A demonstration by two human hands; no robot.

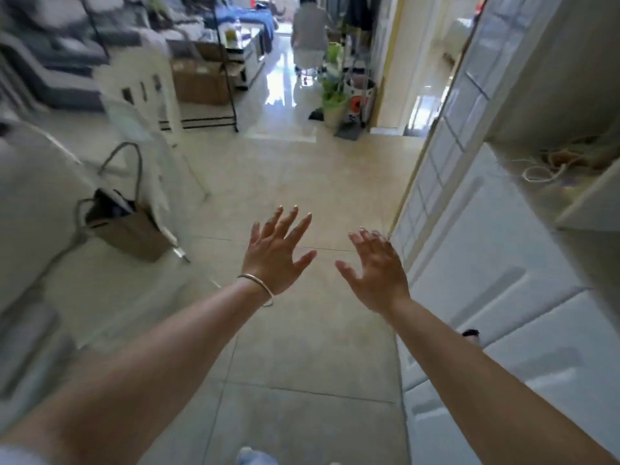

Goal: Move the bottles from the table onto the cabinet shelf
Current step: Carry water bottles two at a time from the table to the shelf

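2 hands are stretched forward over the tiled floor, both spread wide with fingers apart and holding nothing. The left hand wears a thin bangle at the wrist; the right hand hangs just beside the white panelled cabinet door, apart from it. Above that door, an open cabinet shelf carries a loose tangle of string. Well to the left of the door, a brown bag with long handles sits on the floor against a white chair. Far beyond the door, down the room, a person stands by green potted plants. A low table there carries what may be 1 bottle, too blurred to tell for certain.
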